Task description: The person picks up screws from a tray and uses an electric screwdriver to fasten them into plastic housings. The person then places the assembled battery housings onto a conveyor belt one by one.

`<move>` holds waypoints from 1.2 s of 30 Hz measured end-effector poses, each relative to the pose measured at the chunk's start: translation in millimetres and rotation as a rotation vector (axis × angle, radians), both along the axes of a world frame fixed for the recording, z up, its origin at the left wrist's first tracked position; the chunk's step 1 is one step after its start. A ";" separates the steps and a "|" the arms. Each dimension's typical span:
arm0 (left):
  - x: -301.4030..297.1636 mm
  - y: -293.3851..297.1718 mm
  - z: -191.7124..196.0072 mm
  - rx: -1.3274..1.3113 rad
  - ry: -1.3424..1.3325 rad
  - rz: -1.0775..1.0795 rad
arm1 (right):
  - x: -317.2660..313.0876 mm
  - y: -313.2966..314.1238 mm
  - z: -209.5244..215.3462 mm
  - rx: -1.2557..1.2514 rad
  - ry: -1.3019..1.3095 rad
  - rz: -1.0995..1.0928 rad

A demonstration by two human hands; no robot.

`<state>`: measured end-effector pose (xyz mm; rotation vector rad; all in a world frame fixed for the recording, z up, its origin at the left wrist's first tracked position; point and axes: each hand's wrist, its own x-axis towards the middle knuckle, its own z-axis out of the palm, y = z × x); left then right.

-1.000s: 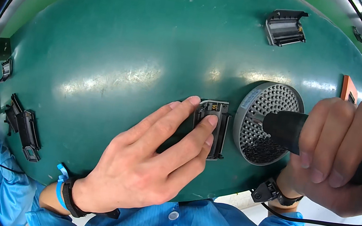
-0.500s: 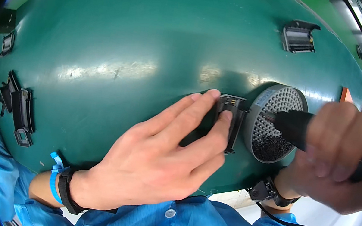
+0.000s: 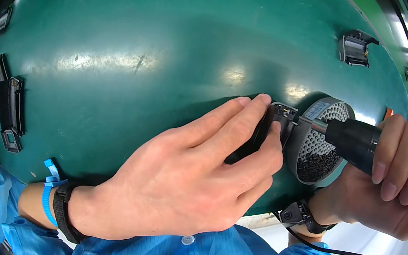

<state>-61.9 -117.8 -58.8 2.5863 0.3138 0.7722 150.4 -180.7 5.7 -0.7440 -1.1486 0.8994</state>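
My left hand [image 3: 191, 178] presses a small black plastic housing [image 3: 284, 113] down on the green table, fingers along its left side and over its face. Small metal parts show at the housing's top end; its lower part is hidden by my fingers. Wrapped in my right hand [image 3: 388, 202] is a black electric screwdriver [image 3: 355, 142], lying nearly level. Its metal shaft points left across a round grey tray [image 3: 295, 152], and the tip is close to the housing's upper right edge; whether they touch I cannot tell. The tray has a perforated plate and many black screws [image 3: 314, 165].
Similar black housings lie at the left, one piece [image 3: 13, 104] beside another, plus one [image 3: 2, 21] farther back. Another housing [image 3: 357, 47] rests at the far right. An orange object [image 3: 388, 113] shows behind my right hand. A black cable [image 3: 354, 254] runs from my right wrist.
The screwdriver tip has come from over the tray's perforated plate to the housing's right edge. My left hand keeps its hold on the housing. The whole view has shifted slightly.
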 end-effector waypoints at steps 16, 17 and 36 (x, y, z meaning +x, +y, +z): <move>-0.6 3.3 0.7 0.014 0.010 0.000 | -11.7 4.7 -4.5 -0.054 -0.061 -0.041; -0.1 3.6 1.9 0.019 0.012 -0.004 | -11.5 3.6 -3.5 -0.054 -0.063 -0.046; -3.8 12.0 18.9 0.019 0.154 -0.144 | 14.9 -15.0 9.4 -0.008 -0.050 -0.107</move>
